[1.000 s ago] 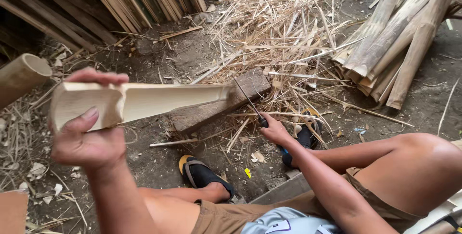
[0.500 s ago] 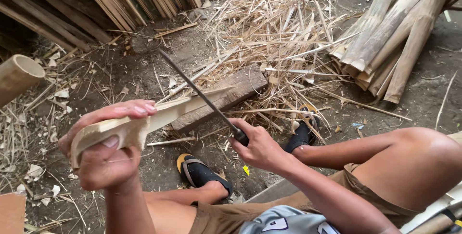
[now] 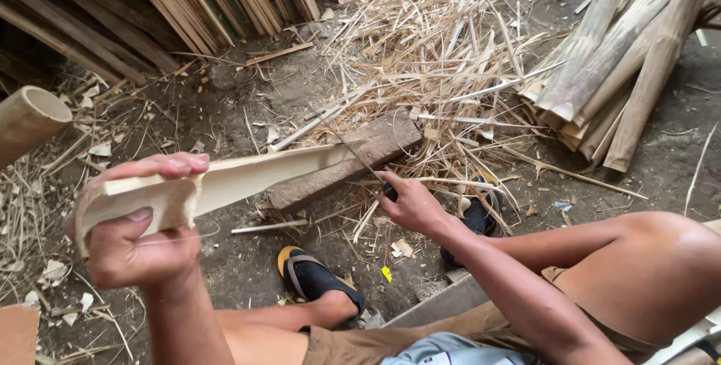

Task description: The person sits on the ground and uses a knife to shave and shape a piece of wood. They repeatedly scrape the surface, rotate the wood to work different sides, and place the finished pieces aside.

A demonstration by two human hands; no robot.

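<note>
From the head camera I look down at my own two bare hands working over a dirt floor. My left hand (image 3: pixel 139 241) is curled around the near end of a pale split bamboo slat (image 3: pixel 225 185); the thumb presses flat on its inner face and the fingertips (image 3: pixel 180 164) hook over its top edge, pressed together. The slat runs away from those fingers toward a worn wooden block (image 3: pixel 353 158), where its far tip rests. My right hand (image 3: pixel 413 203) is closed in a fist around the dark handle of a knife (image 3: pixel 353 151), whose thin blade slants up and away from the knuckles to meet the slat's far end above the block. Just below the right fingers lies a black sandal (image 3: pixel 477 215); between the two hands, nearer me, sits a second sandal with a yellow sole (image 3: pixel 312 279). Beyond the fingers spreads a heap of bamboo shavings (image 3: pixel 443 42), with a stack of split bamboo pieces (image 3: pixel 616 72) farther right and a round bamboo section (image 3: pixel 30 121) beyond my left hand.
</note>
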